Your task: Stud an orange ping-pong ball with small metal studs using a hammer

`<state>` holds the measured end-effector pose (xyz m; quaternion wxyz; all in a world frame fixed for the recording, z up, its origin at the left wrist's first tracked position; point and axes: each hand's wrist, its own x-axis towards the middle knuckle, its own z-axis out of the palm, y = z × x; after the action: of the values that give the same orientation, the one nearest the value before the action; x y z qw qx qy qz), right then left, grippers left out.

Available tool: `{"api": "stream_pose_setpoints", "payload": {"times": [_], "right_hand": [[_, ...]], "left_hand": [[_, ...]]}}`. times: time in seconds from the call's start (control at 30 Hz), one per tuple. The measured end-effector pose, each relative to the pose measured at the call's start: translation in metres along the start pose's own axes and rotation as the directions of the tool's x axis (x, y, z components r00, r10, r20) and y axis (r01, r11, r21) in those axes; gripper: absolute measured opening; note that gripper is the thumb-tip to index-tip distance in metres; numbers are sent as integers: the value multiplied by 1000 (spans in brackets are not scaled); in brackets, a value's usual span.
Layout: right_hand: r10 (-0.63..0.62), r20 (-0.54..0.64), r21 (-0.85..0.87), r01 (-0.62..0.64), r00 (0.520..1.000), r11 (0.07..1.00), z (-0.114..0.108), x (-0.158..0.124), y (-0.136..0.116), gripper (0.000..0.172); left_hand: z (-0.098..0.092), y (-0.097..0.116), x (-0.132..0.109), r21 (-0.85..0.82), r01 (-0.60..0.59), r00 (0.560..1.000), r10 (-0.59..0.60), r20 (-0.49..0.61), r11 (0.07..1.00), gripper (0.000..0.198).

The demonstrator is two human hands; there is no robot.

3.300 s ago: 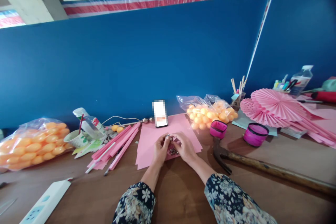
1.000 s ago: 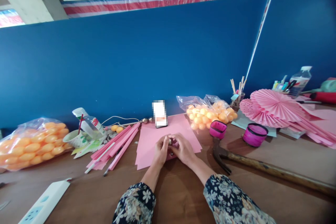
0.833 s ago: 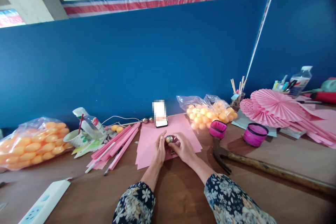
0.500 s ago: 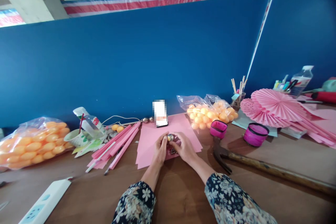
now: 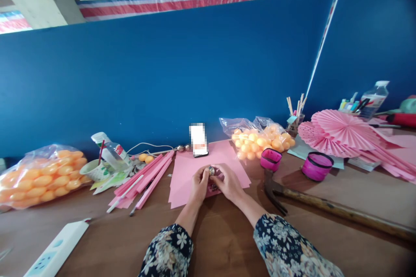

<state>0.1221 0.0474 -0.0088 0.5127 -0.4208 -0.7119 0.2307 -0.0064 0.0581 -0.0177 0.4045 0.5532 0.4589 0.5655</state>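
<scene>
A small shiny metallic ball (image 5: 211,170) is pinched between my two hands over the pink paper sheets (image 5: 185,171). My left hand (image 5: 199,184) has its thumb and fingers closed on the ball's left side. From the right, the fingertips of my right hand (image 5: 227,181) meet the same ball. Beneath the hands, small shiny pieces (image 5: 213,187) lie partly hidden on the paper. Just behind, a phone (image 5: 199,140) with a blurred-out screen stands at the sheets' far edge.
Bags of orange balls lie left (image 5: 42,181) and right (image 5: 256,140). Pink strips (image 5: 152,177) and a power strip (image 5: 56,246) are at left. A hammer (image 5: 334,210), magenta bands (image 5: 316,166) and pink paper fans (image 5: 344,132) occupy the right. A blue partition (image 5: 195,65) stands behind.
The ball has turned slightly between my fingers, showing more silver and less gold. Both hands stay in nearly the same place.
</scene>
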Motion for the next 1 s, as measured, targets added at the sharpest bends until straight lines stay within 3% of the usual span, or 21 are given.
{"api": "stream_pose_setpoints", "payload": {"times": [0.4,0.73,1.0], "right_hand": [[7,9,26,-7,1000,1000,1,-2,0,28],[36,-11,33,-35,999,999,3,-2,4,33],[142,-36,231,-130,989,964,6,-1,9,31]], "left_hand": [[-2,-3,0,28,-10,1000,10,-8,1000,31],[1,1,-2,-67,17,999,-19,-26,998,35],[2,-1,-1,-209,90,996,-88,20,974,37]]}}
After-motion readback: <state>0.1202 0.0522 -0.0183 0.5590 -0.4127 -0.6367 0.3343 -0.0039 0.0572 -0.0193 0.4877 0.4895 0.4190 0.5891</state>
